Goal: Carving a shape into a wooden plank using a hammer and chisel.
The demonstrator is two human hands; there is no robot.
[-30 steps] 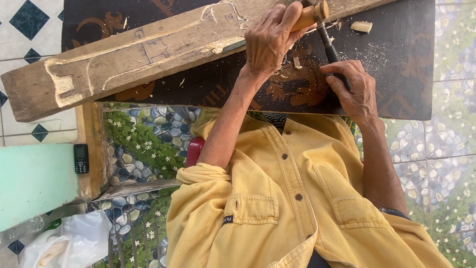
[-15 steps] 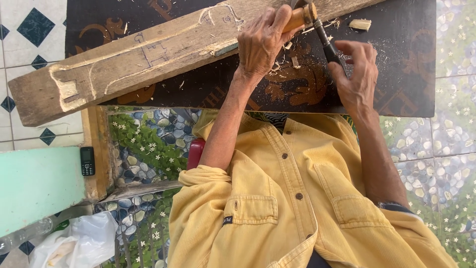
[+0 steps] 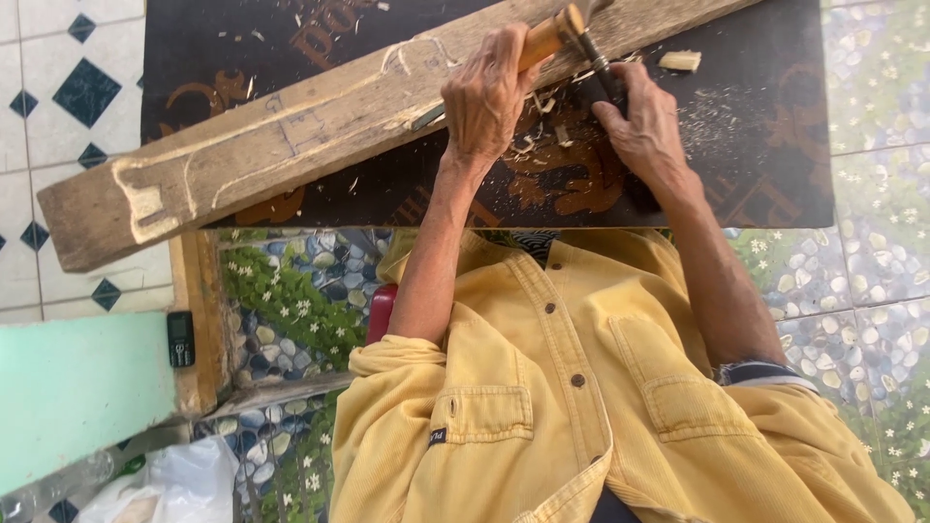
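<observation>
- Plank (image 3: 291, 155) lying slantwise across dark board (image 3: 775, 145), no clamp in sight; could skid under a hard push.
- Wooden-handled tool (image 3: 547, 39) up at the plank's far edge, clenched in left hand (image 3: 489, 92); one slip and probably a gouge past the marked outline.
- Right hand (image 3: 639, 121) pinching the metal shaft, fingers close to the working end; nasty if it jumps.
- Shavings (image 3: 542, 136) piling up, maybe hiding the lines.

Evenly lit by soft, diffuse daylight, with no glare and only faint shadow beneath the wooden plank (image 3: 320, 136). Sharp and well exposed at centre frame; slightly softer toward the lower left corner, around the white plastic bag (image 3: 179, 489). Little edge distortion.
</observation>
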